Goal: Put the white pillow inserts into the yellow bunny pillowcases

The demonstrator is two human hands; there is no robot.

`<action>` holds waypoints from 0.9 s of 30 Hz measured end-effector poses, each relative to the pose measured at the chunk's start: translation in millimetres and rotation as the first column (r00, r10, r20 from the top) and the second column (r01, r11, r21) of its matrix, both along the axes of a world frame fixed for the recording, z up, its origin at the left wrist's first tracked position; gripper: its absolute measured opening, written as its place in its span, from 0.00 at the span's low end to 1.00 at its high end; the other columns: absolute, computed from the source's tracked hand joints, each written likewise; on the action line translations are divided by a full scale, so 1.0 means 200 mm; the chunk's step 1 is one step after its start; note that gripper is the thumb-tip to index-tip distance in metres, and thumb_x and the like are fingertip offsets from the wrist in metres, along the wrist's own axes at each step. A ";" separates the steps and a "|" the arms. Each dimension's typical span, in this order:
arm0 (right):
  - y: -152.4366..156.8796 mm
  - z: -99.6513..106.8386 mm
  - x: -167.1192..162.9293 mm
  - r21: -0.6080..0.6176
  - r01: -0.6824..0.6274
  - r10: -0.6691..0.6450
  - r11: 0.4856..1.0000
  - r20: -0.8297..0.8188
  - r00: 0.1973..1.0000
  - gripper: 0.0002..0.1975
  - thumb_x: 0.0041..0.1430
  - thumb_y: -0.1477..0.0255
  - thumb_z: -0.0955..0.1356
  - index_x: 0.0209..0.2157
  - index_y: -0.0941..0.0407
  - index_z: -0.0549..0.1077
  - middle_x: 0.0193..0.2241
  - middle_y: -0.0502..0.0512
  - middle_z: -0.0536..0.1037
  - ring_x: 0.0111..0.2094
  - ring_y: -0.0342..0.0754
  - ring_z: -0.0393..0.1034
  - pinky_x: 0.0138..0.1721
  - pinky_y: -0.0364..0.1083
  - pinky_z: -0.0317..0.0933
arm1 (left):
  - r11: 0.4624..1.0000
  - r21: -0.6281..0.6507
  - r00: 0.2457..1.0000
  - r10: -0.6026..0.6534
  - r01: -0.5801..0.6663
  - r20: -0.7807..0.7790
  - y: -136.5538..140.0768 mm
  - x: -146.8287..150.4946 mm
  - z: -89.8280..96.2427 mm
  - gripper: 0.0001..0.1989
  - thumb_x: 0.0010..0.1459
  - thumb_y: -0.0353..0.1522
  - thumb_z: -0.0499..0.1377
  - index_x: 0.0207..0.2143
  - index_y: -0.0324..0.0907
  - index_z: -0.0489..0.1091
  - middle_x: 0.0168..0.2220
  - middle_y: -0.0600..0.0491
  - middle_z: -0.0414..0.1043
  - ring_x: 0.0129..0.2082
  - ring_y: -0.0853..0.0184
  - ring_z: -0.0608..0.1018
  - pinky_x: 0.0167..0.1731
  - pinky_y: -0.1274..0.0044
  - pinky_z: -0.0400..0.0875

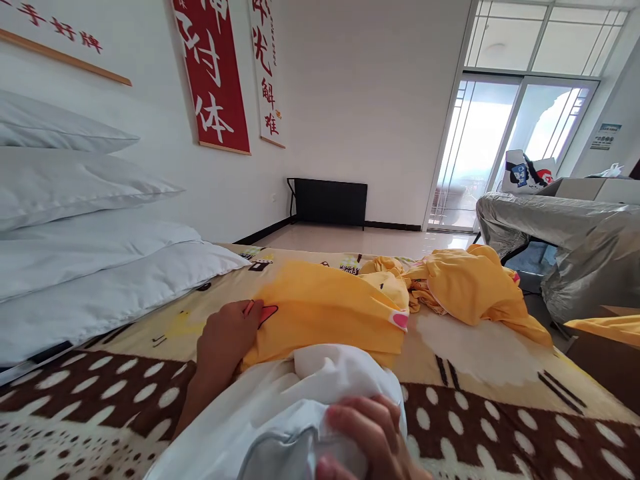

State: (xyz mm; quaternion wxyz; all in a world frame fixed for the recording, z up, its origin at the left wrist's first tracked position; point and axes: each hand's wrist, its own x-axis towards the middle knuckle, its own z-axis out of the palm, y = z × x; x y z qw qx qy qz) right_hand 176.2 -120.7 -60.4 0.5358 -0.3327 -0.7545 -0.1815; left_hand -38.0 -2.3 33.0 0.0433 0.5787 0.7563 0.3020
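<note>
A yellow pillowcase (320, 303) with a red-orange print and a pink spot lies spread on the bed, just beyond the white pillow (215, 437). At its left end, my left hand (225, 337) is closed on the fabric, thumb and fingers pinching near the print. Closest to me, the white pillow is bunched up and overlaps the pillowcase's near edge. My right hand (367, 430) curls its fingers over the pillow's near end, gripping it. The pillow's far end is partly hidden where it meets the yellow cloth.
Several white pillows (90, 260) are stacked at the left. More crumpled yellow covers (465, 283) lie on the patterned blanket (500, 373) at the right. A brown box (600, 357) with yellow cloth stands beyond the bed's right edge, near a silver-covered table (575, 220).
</note>
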 end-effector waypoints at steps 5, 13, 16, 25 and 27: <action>0.05 0.09 0.06 -0.012 0.094 -0.093 0.995 0.071 0.993 0.43 0.55 0.64 0.66 0.64 0.58 0.39 0.53 0.70 0.68 0.58 0.65 0.58 0.50 0.61 0.56 | 0.975 0.222 0.962 0.034 0.028 -0.269 -0.06 -0.01 0.01 0.14 0.56 0.32 0.44 0.39 0.41 0.67 0.40 0.40 0.72 0.40 0.50 0.74 0.35 0.61 0.65; 0.08 0.13 0.05 0.160 -0.161 0.152 0.974 0.066 0.986 0.23 0.64 0.66 0.54 0.56 0.64 0.60 0.39 0.61 0.78 0.49 0.53 0.69 0.49 0.50 0.55 | 0.563 -0.013 0.558 -0.822 0.827 -0.114 -0.31 0.24 0.08 0.11 0.61 0.32 0.47 0.32 0.47 0.69 0.34 0.56 0.72 0.34 0.70 0.74 0.35 0.79 0.66; 0.07 0.13 0.04 0.150 -0.166 0.165 0.975 0.017 0.986 0.19 0.65 0.70 0.53 0.51 0.65 0.63 0.31 0.60 0.78 0.41 0.51 0.73 0.48 0.51 0.57 | 0.651 0.015 0.651 -0.758 0.759 -0.036 -0.27 0.27 0.05 0.11 0.61 0.31 0.45 0.31 0.45 0.66 0.30 0.56 0.71 0.29 0.69 0.73 0.31 0.79 0.65; 0.12 0.06 -0.05 0.313 -0.221 0.200 0.924 0.099 0.975 0.17 0.65 0.77 0.52 0.28 0.59 0.66 0.10 0.43 0.56 0.12 0.39 0.48 0.16 0.42 0.43 | 0.613 -0.286 0.638 -0.770 0.736 -0.009 -0.20 0.26 0.04 0.12 0.49 0.34 0.58 0.38 0.46 0.73 0.43 0.54 0.74 0.43 0.64 0.74 0.44 0.76 0.66; 0.12 0.03 -0.06 0.281 -0.232 0.207 0.931 0.116 0.971 0.20 0.65 0.76 0.50 0.24 0.57 0.64 0.09 0.43 0.53 0.11 0.39 0.47 0.15 0.42 0.43 | 0.651 -0.312 0.658 -0.747 0.692 -0.098 -0.22 0.29 0.03 0.15 0.49 0.30 0.56 0.42 0.46 0.71 0.46 0.53 0.72 0.45 0.62 0.73 0.45 0.73 0.66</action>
